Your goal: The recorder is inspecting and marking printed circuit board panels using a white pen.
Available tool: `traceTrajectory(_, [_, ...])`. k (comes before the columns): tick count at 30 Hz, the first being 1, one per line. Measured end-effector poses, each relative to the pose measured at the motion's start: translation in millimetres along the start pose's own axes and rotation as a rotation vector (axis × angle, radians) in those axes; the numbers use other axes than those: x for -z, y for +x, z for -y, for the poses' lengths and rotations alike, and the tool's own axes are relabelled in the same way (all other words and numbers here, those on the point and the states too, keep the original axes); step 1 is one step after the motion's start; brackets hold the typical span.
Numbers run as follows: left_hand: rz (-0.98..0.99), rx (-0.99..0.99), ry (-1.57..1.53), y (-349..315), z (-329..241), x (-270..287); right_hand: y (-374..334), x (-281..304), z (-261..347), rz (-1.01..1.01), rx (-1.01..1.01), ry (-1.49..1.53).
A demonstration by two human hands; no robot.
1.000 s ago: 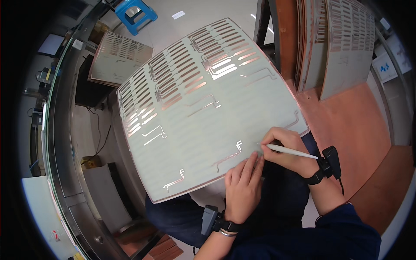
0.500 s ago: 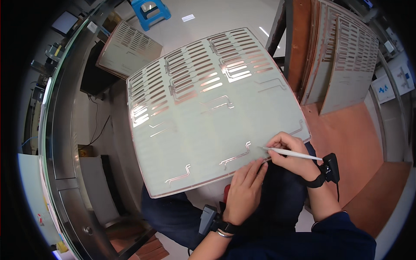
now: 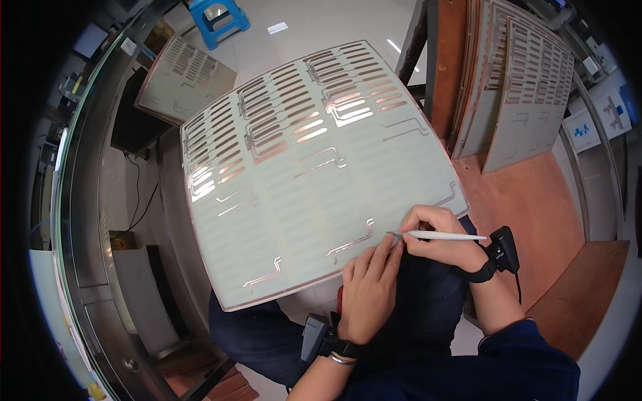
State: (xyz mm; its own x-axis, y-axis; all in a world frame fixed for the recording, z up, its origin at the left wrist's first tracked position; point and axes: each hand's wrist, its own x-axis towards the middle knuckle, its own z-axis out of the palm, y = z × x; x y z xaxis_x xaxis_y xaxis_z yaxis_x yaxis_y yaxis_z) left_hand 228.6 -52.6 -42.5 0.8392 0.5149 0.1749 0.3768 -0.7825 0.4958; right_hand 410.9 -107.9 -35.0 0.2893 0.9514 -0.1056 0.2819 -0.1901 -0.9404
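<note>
A large pale circuit board panel (image 3: 294,207) with shiny copper traces lies tilted over my lap. My right hand (image 3: 435,234) pinches a slim white pen-shaped craft knife (image 3: 448,235) close to its thin grey tip, near the panel's near right edge. The handle points off to the right. My left hand (image 3: 368,287) lies on the panel's near edge with its fingers stretched out. Its fingertips are right beside the knife tip, and they partly hide the spot under it.
More patterned panels (image 3: 535,100) stand upright at the right on a copper-brown board (image 3: 518,207). Another panel stack (image 3: 180,80) leans at the far left, by a metal-framed bench (image 3: 100,267). A blue stool (image 3: 217,20) stands on the floor beyond.
The view has shifted slightly, so the scene sits farther left. My left fingertips have come up against the knife tip, and the knife handle now lies more level.
</note>
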Motion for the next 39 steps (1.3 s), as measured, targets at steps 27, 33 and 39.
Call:
traceTrajectory(27, [-0.065, 0.035, -0.195, -30.0, 55.4, 44.7, 5.6, -45.1, 17.6, -0.428, -0.068, 0.271])
traceTrajectory(33, [-0.198, 0.587, 0.322, -70.7, 156.0, 116.2, 18.4, -72.5, 30.0, -0.311, 0.017, 0.183])
traceTrajectory(39, [-0.502, 0.775, -0.020, -124.1, 217.4, 145.0, 43.5, -125.8, 45.2, -0.055, 0.111, 0.069])
